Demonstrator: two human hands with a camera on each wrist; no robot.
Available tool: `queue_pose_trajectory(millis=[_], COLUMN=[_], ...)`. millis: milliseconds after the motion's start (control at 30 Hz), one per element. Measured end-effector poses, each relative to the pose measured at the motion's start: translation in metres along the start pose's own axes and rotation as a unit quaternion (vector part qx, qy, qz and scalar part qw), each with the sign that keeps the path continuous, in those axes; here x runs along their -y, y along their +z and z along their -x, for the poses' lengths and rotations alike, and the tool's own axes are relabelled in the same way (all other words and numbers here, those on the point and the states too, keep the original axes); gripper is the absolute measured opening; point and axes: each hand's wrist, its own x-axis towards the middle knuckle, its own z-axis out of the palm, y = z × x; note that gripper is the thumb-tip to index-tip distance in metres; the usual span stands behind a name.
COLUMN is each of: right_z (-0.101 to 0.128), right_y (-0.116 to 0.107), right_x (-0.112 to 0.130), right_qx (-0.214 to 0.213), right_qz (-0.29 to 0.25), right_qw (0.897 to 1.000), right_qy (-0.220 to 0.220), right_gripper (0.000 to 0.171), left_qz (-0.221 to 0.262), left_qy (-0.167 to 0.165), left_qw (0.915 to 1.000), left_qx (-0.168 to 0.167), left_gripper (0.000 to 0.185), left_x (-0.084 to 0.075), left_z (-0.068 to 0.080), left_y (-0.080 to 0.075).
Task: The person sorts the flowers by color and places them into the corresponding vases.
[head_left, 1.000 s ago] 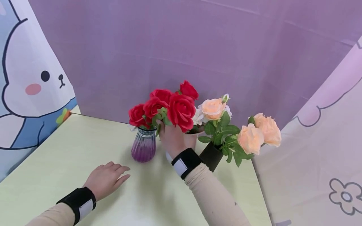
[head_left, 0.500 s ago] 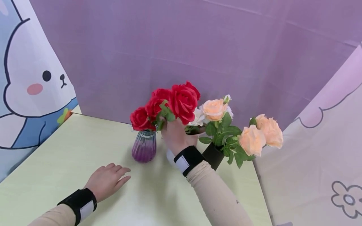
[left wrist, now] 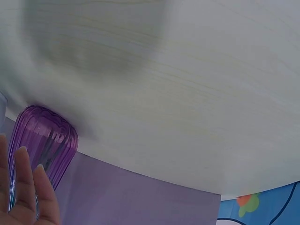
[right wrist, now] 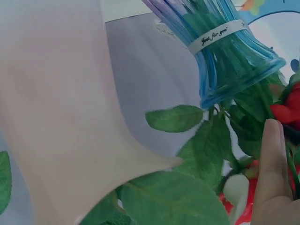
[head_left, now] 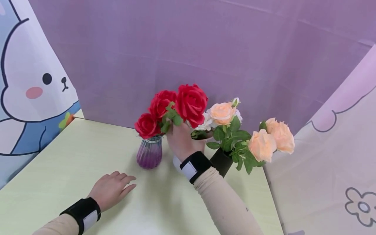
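Observation:
My right hand (head_left: 181, 140) pinches the leafy stem of red roses just right of the ribbed glass vase's mouth. The largest red rose (head_left: 191, 103) stands right above that hand. More red roses (head_left: 148, 125) lean over the left side of the vase (head_left: 149, 156), which fades from blue-grey to purple. In the right wrist view, a finger (right wrist: 272, 164) lies along green stems near the vase's blue rim (right wrist: 243, 82). My left hand (head_left: 108, 191) is held low over the table in front of the vase, fingers loosely extended. Its fingertips overlap the purple vase base (left wrist: 44, 136) in the left wrist view.
Beside my right hand stands a pale pink vase (head_left: 199, 146) with white flowers (head_left: 206, 122). A black vase (head_left: 221, 161) tilts to the right, holding peach roses (head_left: 260, 145) that reach past the right table edge. A purple cloth (head_left: 182, 49) hangs behind the pale table (head_left: 97, 143).
The largest red rose has risen a little with my right hand and now covers the rose behind it. The roses at the left shift slightly. My left hand stays almost where it was.

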Motion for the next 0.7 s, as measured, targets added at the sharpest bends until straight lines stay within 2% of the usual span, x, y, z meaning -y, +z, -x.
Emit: queue_pose_trajectory(millis=[67,100,133,267,367,533,600,667,700], right_z=[0.000,-0.002,-0.003,-0.008,-0.012,-0.010,-0.007,0.001,0.007], right_y=[-0.005,-0.007,-0.011,-0.029,-0.039,-0.032,-0.024,-0.024,-0.028], right_x=[0.003,0.006,0.008,0.023,0.031,0.019,0.005,0.005,0.011], right_qx=[-0.024,-0.050,-0.063,-0.095,-0.104,-0.060,-0.027,0.012,0.033], right_qz=[-0.022,0.050,0.047,0.038,0.054,0.100,0.117,0.134,0.068], right_qw=[0.999,0.996,0.995,0.992,0.990,0.992,0.993,0.991,0.997], right_qy=[-0.032,-0.056,-0.067,-0.078,-0.081,-0.047,-0.019,0.003,0.018], right_gripper=[0.026,0.023,0.023,0.022,0.022,0.026,0.032,0.038,0.043], left_qz=[0.000,-0.001,-0.002,-0.002,-0.003,-0.005,-0.003,0.000,0.002], left_qy=[0.000,0.000,0.001,-0.001,-0.003,-0.007,-0.008,-0.008,-0.009], left_qw=[1.0000,1.0000,1.0000,1.0000,1.0000,1.0000,0.9999,0.9999,0.9999], left_qx=[-0.001,-0.001,-0.001,-0.001,0.000,0.006,0.007,0.006,0.005], left_gripper=[0.046,0.046,0.046,0.047,0.047,0.047,0.047,0.047,0.047], left_x=[0.000,0.000,-0.001,0.000,0.001,0.002,0.002,0.001,0.000], left_z=[0.001,0.002,0.002,0.002,0.002,0.004,0.006,0.008,0.009], left_y=[0.001,0.001,0.001,0.001,0.000,0.002,0.003,0.004,0.004])
